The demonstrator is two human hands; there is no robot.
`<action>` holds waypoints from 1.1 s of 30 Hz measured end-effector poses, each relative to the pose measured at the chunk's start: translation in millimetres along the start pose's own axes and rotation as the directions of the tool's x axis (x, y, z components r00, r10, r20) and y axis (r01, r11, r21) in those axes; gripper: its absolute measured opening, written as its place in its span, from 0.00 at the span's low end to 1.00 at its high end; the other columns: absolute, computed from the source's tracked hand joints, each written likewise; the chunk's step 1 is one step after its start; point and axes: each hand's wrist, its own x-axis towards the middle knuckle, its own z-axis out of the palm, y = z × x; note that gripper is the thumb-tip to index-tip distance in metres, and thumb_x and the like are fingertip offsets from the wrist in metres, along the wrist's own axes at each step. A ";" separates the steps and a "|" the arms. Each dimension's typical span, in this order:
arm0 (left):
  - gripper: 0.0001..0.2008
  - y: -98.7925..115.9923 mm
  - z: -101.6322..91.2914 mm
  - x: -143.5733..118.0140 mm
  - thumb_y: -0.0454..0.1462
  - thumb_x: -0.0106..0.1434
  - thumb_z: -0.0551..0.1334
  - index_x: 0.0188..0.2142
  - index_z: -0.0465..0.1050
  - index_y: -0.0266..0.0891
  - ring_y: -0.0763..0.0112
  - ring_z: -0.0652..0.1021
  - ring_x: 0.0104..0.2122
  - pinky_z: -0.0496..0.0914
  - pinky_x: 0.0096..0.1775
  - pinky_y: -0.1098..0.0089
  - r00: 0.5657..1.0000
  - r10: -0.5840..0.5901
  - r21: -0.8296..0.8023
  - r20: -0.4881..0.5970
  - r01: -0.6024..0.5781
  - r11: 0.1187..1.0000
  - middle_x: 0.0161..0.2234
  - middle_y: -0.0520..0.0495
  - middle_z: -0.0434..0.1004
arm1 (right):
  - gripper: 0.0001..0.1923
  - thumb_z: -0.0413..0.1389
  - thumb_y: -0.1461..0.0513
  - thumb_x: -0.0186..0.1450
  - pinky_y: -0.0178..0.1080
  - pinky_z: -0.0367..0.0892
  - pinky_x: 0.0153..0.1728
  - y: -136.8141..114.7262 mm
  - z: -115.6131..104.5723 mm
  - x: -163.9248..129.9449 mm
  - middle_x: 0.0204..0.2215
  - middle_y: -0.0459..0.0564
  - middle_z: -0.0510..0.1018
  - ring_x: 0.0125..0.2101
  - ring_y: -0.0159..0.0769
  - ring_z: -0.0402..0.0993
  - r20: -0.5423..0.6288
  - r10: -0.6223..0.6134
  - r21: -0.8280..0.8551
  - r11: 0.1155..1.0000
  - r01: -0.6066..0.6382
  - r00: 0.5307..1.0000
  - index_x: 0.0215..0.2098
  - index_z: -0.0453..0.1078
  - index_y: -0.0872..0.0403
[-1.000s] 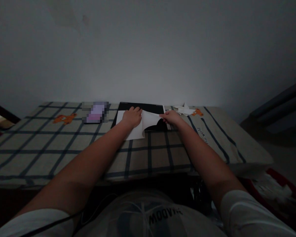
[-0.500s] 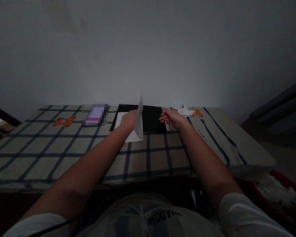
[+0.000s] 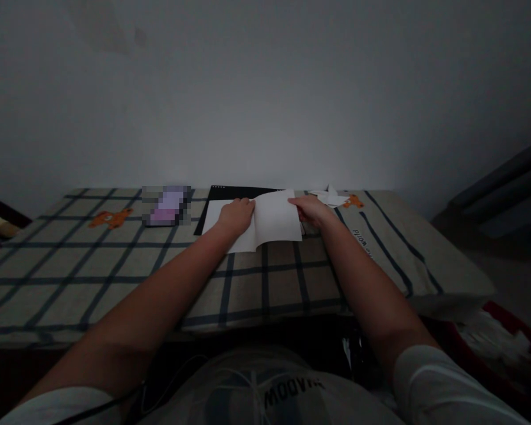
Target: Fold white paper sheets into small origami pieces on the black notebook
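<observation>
Dimly lit: white paper sheet (image 3: pixel 272 221) spread over black mat (image 3: pixel 230 193).
Left hand (image 3: pixel 235 216) presses flat on its left half; right hand (image 3: pixel 310 210) pinches the right edge. Smooth matte paper; checked cloth (image 3: pixel 115 260) on table, plain grey wall (image 3: pixel 265 94) behind.

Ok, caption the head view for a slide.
Left hand and right hand spread a white sheet over a black pad.

surface: checked cloth table (image 3: pixel 292 277) | on it: black mat (image 3: pixel 230 193), folded paper shapes (image 3: pixel 331 196), blurred purple item (image 3: pixel 166 205)
</observation>
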 end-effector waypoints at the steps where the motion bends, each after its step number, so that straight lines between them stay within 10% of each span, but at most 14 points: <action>1: 0.23 -2.0 1.0 -0.2 0.36 0.75 0.44 0.61 0.70 0.38 0.53 0.76 0.56 0.74 0.49 0.57 1.000 -0.016 -0.026 -0.004 0.016 1.000 0.60 0.37 0.73 | 0.16 0.55 0.62 0.70 0.30 0.54 0.18 0.9 1.1 0.3 0.14 0.40 0.63 0.15 0.25 0.56 -0.023 0.027 0.008 1.000 -0.027 0.999 0.24 0.62 0.53; 10: 0.27 -30.6 0.7 12.4 0.40 0.75 0.43 0.67 0.64 0.31 0.58 0.59 0.71 0.56 0.68 0.60 0.999 0.044 -0.073 0.009 -0.044 0.996 0.71 0.38 0.59 | 0.21 0.55 0.59 0.71 0.32 0.53 0.18 6.7 25.5 3.6 0.15 0.42 0.66 0.16 0.26 0.58 -0.153 -0.110 -0.104 0.990 0.095 0.982 0.20 0.63 0.53; 18: 0.29 -32.1 21.5 6.8 0.42 0.76 0.41 0.72 0.53 0.34 0.56 0.53 0.72 0.54 0.68 0.51 0.997 0.039 -0.121 0.073 -0.030 0.992 0.74 0.39 0.50 | 0.21 0.54 0.60 0.73 0.30 0.62 0.22 12.5 30.6 12.5 0.17 0.43 0.72 0.18 0.28 0.67 0.008 -0.143 -0.130 0.981 0.143 0.990 0.21 0.65 0.53; 33: 0.25 -15.7 1.8 -4.3 0.42 0.75 0.43 0.65 0.66 0.38 0.48 0.69 0.63 0.69 0.55 0.48 0.990 -0.139 -0.016 0.001 0.139 0.990 0.66 0.34 0.67 | 0.23 0.54 0.57 0.71 0.33 0.57 0.23 18.0 15.5 13.9 0.14 0.43 0.67 0.18 0.30 0.64 -0.111 -0.114 -0.258 0.963 0.082 0.987 0.18 0.65 0.53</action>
